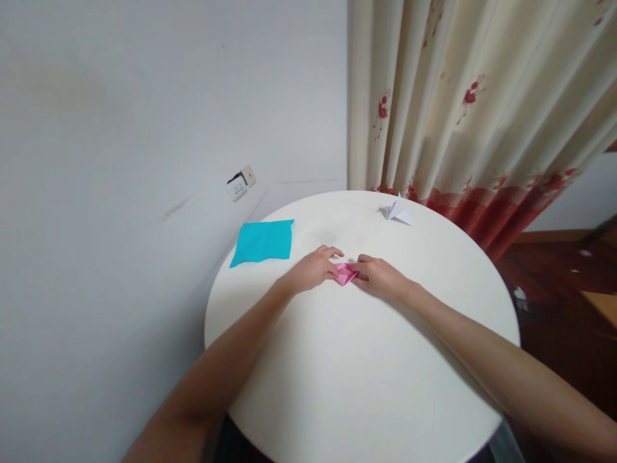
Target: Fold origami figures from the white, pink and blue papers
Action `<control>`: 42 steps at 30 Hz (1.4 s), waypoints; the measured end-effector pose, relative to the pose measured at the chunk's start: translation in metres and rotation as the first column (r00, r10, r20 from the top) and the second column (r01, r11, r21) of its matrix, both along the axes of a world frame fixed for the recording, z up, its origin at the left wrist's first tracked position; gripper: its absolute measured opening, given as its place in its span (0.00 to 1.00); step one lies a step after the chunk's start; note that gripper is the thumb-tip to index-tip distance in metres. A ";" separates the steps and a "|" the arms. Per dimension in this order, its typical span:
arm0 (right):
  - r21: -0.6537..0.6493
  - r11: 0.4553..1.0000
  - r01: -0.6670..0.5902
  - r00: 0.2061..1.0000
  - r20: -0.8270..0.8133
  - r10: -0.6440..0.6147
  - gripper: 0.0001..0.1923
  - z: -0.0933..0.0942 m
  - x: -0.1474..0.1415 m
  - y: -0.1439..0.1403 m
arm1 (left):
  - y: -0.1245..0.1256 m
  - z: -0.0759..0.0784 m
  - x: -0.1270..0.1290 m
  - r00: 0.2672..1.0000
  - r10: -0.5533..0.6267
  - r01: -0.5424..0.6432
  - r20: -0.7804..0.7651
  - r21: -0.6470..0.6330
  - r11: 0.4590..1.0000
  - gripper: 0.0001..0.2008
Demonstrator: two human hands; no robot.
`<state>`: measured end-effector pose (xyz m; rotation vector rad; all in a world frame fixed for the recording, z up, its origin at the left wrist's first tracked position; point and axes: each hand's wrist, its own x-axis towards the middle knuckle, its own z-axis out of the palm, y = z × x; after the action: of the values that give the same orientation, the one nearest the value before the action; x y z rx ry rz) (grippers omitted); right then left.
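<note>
A small piece of folded pink paper lies on the white round table, with a point toward me. My left hand is at its left side, the thumb on the paper's edge and the forefinger stretched out above it. On the opposite side my right hand has its fingers closed on the paper's right edge. My fingers cover both side edges of the paper, so its full outline is hidden.
A sheet of turquoise paper lies at the table's left edge. Toward the back right stands a folded white paper crane. Beyond the round table are a wall with a socket and a patterned curtain.
</note>
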<state>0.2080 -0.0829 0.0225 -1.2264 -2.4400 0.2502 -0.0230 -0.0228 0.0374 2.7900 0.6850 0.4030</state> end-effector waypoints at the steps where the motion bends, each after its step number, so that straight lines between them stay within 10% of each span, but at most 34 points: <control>1: 0.002 1.000 -0.017 1.000 -0.013 0.017 0.08 0.000 0.000 0.001 | 0.000 0.000 0.000 1.000 0.000 0.000 -0.004 0.001 1.000 0.09; 23: 0.271 0.961 -0.051 0.932 -0.334 0.143 0.15 0.007 0.015 0.003 | 0.001 0.012 0.000 0.862 0.204 -0.103 0.465 -0.234 0.967 0.11; 42: 0.136 0.985 0.109 0.841 -0.541 -0.019 0.10 0.005 0.005 -0.003 | -0.012 0.013 0.010 0.782 0.345 -0.171 0.520 -0.354 0.920 0.18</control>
<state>0.2127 -0.0857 0.0271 -0.9968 -1.8863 0.3214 -0.0133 -0.0344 0.0503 2.1195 0.8873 1.0551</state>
